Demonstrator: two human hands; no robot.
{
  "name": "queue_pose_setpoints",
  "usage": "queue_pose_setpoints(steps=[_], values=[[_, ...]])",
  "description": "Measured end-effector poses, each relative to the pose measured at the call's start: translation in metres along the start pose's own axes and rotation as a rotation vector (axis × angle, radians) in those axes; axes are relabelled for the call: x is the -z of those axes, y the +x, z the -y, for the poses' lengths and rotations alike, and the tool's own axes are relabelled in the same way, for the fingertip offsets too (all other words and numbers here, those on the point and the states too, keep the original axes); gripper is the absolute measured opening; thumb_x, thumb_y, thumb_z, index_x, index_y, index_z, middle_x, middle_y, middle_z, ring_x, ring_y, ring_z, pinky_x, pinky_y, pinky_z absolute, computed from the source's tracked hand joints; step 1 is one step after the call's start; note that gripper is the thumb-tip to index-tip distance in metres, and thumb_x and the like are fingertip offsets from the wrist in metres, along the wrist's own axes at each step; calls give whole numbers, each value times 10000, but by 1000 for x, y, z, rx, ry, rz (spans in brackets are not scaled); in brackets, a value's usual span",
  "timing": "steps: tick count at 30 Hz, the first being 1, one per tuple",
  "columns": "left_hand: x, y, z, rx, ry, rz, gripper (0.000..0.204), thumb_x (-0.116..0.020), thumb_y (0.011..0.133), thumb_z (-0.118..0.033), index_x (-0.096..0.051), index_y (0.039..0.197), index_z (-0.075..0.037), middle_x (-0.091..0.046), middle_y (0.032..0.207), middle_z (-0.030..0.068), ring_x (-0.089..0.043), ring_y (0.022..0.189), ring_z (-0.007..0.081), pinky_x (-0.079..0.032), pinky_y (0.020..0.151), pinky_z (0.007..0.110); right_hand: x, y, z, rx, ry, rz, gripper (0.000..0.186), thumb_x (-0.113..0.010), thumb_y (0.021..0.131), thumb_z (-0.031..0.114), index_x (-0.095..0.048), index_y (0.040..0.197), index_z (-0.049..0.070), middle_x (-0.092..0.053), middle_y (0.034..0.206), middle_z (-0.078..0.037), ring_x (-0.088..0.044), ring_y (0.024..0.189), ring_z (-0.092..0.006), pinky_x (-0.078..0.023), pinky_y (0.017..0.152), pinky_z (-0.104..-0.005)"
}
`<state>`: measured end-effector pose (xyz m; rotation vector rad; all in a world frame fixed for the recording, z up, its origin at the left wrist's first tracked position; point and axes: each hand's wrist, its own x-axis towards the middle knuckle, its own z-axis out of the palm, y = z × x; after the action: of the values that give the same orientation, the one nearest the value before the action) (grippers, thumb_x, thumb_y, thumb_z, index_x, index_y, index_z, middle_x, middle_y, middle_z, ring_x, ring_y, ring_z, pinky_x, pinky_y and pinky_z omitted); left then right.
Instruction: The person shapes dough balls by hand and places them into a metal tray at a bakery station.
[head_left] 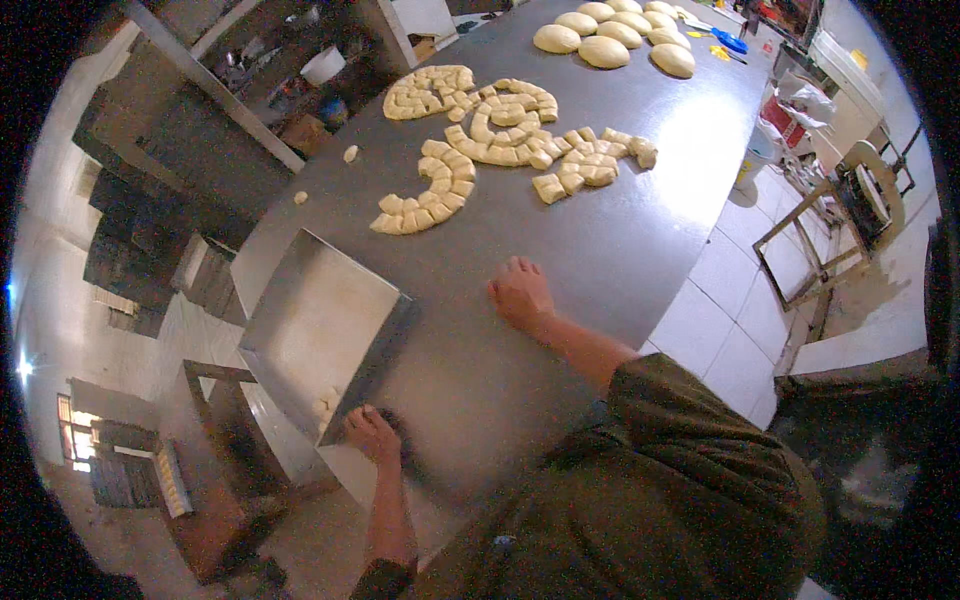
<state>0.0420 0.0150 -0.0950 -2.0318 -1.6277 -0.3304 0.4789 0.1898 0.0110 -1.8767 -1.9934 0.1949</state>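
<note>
My right hand (521, 293) rests palm down on the grey metal table (480, 370), fingers curled in toward the surface. Whatever may lie beneath it is hidden. By the near corner of a rectangular metal tray (320, 305), my left hand (372, 434) is also bent over with curled fingers, and its palm is out of sight. A few small pale dough pieces (325, 408) lie inside that corner of the tray, next to my left fingers. Farther up the table, cut dough pieces (515, 125) sit in curved rows and clusters.
Several large smooth dough rounds (605, 50) stand at the table's far end, near a blue object (730, 41). Two stray dough bits (351, 154) lie near the left edge. A wooden chair-like frame (835, 225) stands on the tiled floor at right.
</note>
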Motion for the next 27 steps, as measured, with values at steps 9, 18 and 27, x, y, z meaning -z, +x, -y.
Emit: queue_pose_setpoints(steps=[9, 18, 27], values=[[29, 3, -5, 185, -185, -58, 191, -586, 962, -203, -594, 936, -15, -638, 995, 252, -609, 957, 461, -470, 810, 561, 8, -20, -37, 197, -110, 49, 294, -562, 990, 321, -665, 1076, 59, -621, 1147, -156, -576, 1111, -341, -484, 945, -515], [20, 10, 4, 102, -282, 49, 241, -564, 1007, -243, -571, 898, -28, -612, 907, 194, -579, 853, 415, -463, 802, 525, 20, -71, -49, 246, -144, 169, 317, -550, 984, 328, -665, 1063, 43, -637, 1138, -162, -591, 1082, -351, -510, 882, -481], [43, 29, -7, 109, -338, 105, 183, -573, 982, -183, -581, 979, 0, -603, 961, 210, -588, 922, 419, -483, 809, 529, -46, -73, -70, 252, -55, -9, 258, -559, 959, 263, -649, 1000, 25, -628, 1091, -174, -581, 1101, -357, -492, 931, -486]])
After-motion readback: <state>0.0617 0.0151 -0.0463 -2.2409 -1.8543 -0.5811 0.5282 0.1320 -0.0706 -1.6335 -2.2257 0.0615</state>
